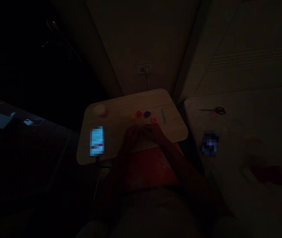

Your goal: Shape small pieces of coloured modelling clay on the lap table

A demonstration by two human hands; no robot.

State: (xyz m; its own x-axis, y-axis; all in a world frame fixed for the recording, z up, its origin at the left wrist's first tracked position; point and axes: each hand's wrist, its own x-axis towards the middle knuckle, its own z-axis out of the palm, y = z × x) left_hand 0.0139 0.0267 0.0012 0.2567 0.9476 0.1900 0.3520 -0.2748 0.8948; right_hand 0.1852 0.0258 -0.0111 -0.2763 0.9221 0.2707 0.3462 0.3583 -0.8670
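Note:
In dim light, my right hand [153, 133] is closed over the table, with a small green piece [148, 130], perhaps modelling clay, at its fingers. My left hand [131, 134] is close beside it, fingers curled in; whatever they hold is hidden. Just beyond my hands lie a yellow-orange lump [133, 116], a red ball [139, 113] and a purple lump [147, 114]. A pink flower-shaped piece [154, 120] rests nearest my right hand. To its right is a light-blue flat stick-like tool [164, 116].
The small wooden table [116, 132] also bears a lidded tub [101, 111] and a lit, blurred screen [97, 141]. A plugged-in cable hangs from the wall socket [145, 68]. Scissors [216, 110] and another blurred device [210, 143] lie on the pale surface at right.

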